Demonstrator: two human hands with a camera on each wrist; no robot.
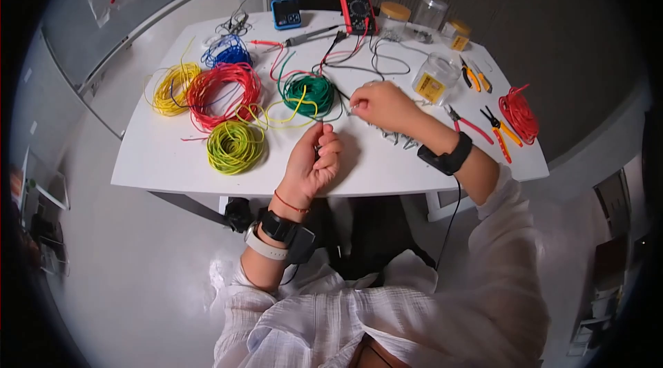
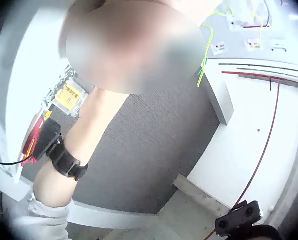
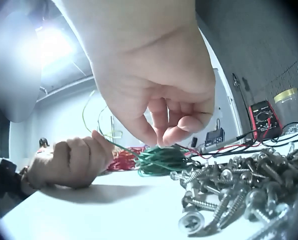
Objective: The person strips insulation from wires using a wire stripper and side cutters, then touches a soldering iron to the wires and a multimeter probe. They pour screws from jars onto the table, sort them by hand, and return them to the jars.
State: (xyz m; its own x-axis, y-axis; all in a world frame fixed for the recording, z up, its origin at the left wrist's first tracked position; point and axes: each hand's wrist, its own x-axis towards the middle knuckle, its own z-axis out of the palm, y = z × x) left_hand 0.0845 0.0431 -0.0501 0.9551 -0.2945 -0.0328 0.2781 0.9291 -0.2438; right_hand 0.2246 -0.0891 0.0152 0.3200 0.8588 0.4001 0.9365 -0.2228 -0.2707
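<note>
My left hand (image 1: 314,161) is raised at the table's front edge, its fingers curled toward the palm and the thumb pointing up; a dark spot shows between fingers and palm. My right hand (image 1: 387,105) reaches over the table with thumb and fingertips together, and a small silvery piece shows at their tips. In the right wrist view the fingertips (image 3: 164,140) hang before the green wire coil (image 3: 161,160). Beside them lies a pile of screws (image 3: 234,192), partly covered by the right hand in the head view. A blurred patch hides the left hand in the left wrist view.
Yellow (image 1: 176,92), red (image 1: 200,102), blue (image 1: 228,52) and yellow-green (image 1: 235,150) wire coils lie left. A multimeter (image 1: 358,9), phone (image 1: 286,14) and lidded jars (image 1: 394,19) stand behind. Pliers (image 1: 473,126), cutters and a red wire bundle (image 1: 518,116) lie right.
</note>
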